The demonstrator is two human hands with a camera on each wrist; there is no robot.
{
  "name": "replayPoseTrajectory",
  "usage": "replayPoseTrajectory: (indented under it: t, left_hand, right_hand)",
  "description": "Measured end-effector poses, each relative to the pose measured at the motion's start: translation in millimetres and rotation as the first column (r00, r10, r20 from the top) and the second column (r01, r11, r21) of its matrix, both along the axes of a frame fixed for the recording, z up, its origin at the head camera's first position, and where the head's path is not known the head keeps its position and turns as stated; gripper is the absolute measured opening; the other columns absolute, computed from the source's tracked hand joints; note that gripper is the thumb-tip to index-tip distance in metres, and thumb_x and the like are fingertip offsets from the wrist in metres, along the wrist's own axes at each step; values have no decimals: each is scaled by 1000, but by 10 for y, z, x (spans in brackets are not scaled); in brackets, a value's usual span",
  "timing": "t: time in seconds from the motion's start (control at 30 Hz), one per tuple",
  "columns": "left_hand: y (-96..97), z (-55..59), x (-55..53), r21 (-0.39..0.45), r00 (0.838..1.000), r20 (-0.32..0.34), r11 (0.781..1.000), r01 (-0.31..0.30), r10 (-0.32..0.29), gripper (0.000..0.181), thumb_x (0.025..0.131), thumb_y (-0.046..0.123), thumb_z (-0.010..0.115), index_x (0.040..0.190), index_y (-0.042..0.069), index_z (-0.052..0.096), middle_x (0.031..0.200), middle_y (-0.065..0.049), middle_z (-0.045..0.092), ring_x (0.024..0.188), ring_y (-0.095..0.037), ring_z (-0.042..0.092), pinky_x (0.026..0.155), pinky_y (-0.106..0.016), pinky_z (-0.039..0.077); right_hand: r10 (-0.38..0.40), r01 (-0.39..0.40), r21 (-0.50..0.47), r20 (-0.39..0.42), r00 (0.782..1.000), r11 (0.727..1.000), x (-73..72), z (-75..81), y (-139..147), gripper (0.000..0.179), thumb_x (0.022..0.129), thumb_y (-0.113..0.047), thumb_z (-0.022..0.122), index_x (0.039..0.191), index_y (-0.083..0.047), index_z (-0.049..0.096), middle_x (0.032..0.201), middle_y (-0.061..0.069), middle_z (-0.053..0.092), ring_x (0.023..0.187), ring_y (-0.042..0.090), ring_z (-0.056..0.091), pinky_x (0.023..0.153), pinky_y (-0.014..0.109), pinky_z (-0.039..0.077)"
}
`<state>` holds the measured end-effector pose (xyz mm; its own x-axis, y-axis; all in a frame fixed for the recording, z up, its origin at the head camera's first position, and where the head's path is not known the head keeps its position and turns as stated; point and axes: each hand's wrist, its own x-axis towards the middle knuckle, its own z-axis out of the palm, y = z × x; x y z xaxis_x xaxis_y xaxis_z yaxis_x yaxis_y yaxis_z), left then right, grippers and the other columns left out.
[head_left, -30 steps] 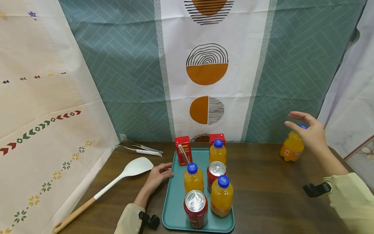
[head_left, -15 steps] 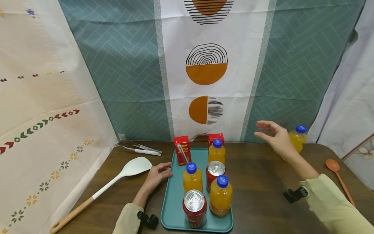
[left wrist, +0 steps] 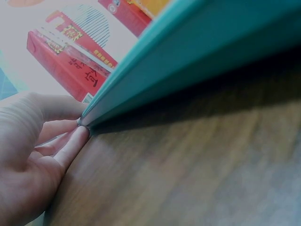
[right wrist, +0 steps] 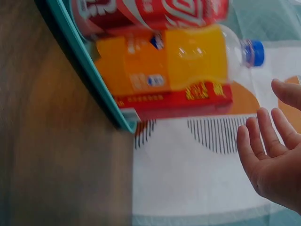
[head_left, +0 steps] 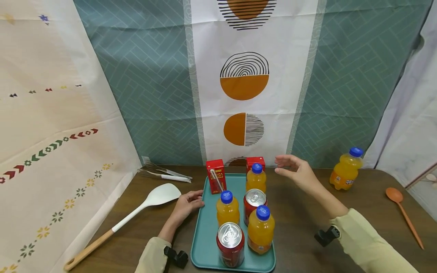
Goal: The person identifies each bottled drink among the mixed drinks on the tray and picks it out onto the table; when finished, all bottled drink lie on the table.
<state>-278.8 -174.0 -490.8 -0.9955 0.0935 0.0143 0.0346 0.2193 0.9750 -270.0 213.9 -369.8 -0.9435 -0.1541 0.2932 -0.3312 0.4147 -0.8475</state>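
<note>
My left hand is at the left rim of a teal tray; in the left wrist view, its thumb and fingertips pinch the rim. My right hand hovers beyond the tray's back right corner, fingers spread and holding nothing. Nearest to it are an orange juice bottle with a blue cap and a red drink carton behind it. Two more juice bottles, two red soda cans and another drink carton with a straw stand on the tray.
Another juice bottle stands at the back right of the wooden table, with an orange spoon near the right edge. A white spatula with a wooden handle and white-handled utensils lie left of the tray. Patterned cloths hang behind.
My right hand has moved left, from beside the far-right juice bottle to near the tray's back right corner, leaving that bottle standing. My left hand has stayed at the tray rim.
</note>
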Motion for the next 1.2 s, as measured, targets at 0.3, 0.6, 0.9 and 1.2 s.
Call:
replayPoseTrajectory:
  t: [0.3, 0.6, 0.9, 1.2]
  left_hand:
    - [11, -1, -2, -13, 1000, -4, 1000, -3, 3, 43, 82, 0, 73, 124, -5, 64, 112, -22, 66, 90, -9, 62, 75, -11, 50]
    - [5, 5, 2, -15, 1000, 4, 1000, -4, 4, 43, 82, 1, 72, 124, -6, 63, 113, -21, 66, 95, -16, 63, 75, -12, 50]
    - [2, 2, -7, -14, 1000, -3, 1000, -1, 1, 43, 82, 0, 72, 124, -6, 63, 113, -22, 66, 95, -16, 63, 76, -12, 51]
    - [-4, -3, -8, -16, 1000, -6, 1000, 2, -2, 44, 82, 0, 72, 124, -7, 63, 115, -22, 65, 96, -15, 63, 77, -13, 52]
  right_hand:
    - [57, -56, -32, 47, 997, 998, 17, -157, -282, 41, 91, -15, 67, 127, 1, 58, 122, 23, 62, 108, 28, 62, 85, 13, 49]
    - [-1, 2, -30, 15, 1000, 1000, -2, -220, -492, 40, 88, -14, 71, 124, -1, 61, 111, 20, 64, 94, 19, 57, 80, 18, 49]
    - [-8, 9, -34, 32, 999, 999, -10, -190, -535, 42, 87, -16, 72, 125, -3, 61, 110, 19, 64, 95, 24, 54, 78, 20, 48]
    - [-19, 20, -21, 32, 999, 1000, 9, -150, -561, 41, 88, -17, 72, 124, -3, 62, 107, 18, 64, 93, 21, 54, 77, 20, 47]
